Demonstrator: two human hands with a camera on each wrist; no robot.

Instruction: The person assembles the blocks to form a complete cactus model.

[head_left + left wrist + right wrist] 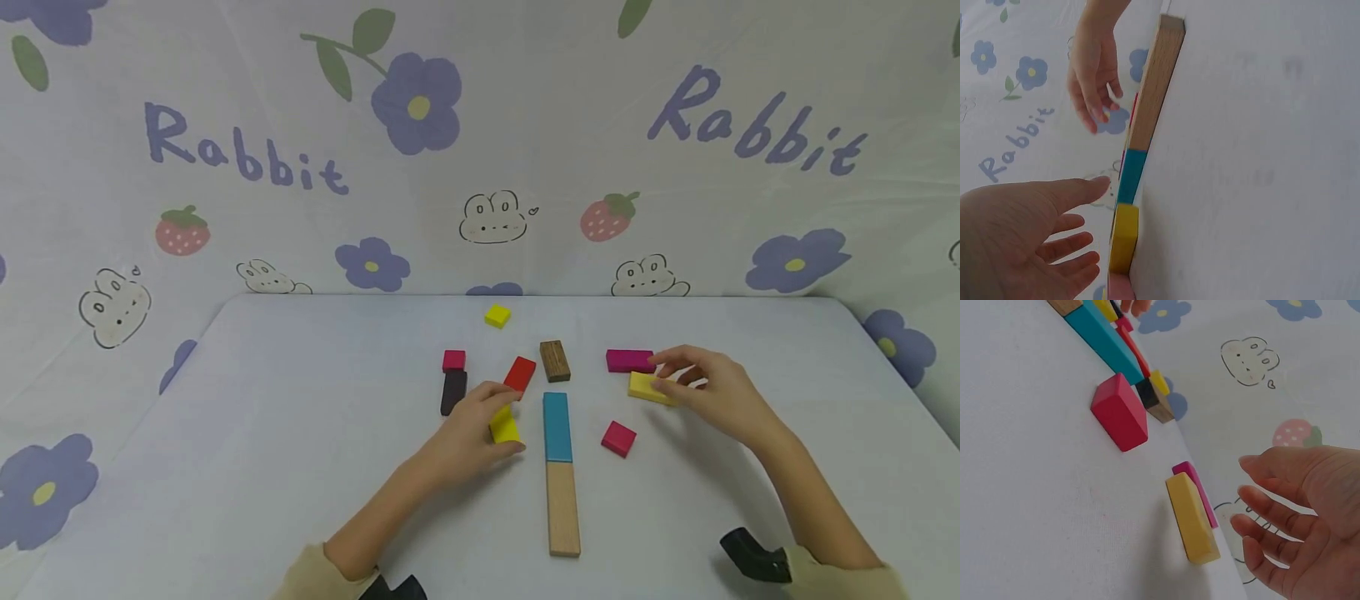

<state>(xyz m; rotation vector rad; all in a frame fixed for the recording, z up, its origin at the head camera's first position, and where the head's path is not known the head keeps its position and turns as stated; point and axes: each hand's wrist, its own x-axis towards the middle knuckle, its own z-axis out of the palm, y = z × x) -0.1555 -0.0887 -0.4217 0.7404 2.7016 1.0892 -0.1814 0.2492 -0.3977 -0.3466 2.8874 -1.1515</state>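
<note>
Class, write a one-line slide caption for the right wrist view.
Right hand hovers near a yellow block and a magenta block, a red block farther away.

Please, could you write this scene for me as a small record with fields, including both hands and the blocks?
Left hand: beside the bright yellow block, not holding it
Right hand: near the pale yellow block, not holding it
Just beyond pale yellow block: magenta block
Middle line: blue block and light wooden block, end to end
Beyond blue block: brown block
Farthest block: small yellow block
Surface: white tabletop
Backdrop: patterned cloth
</note>
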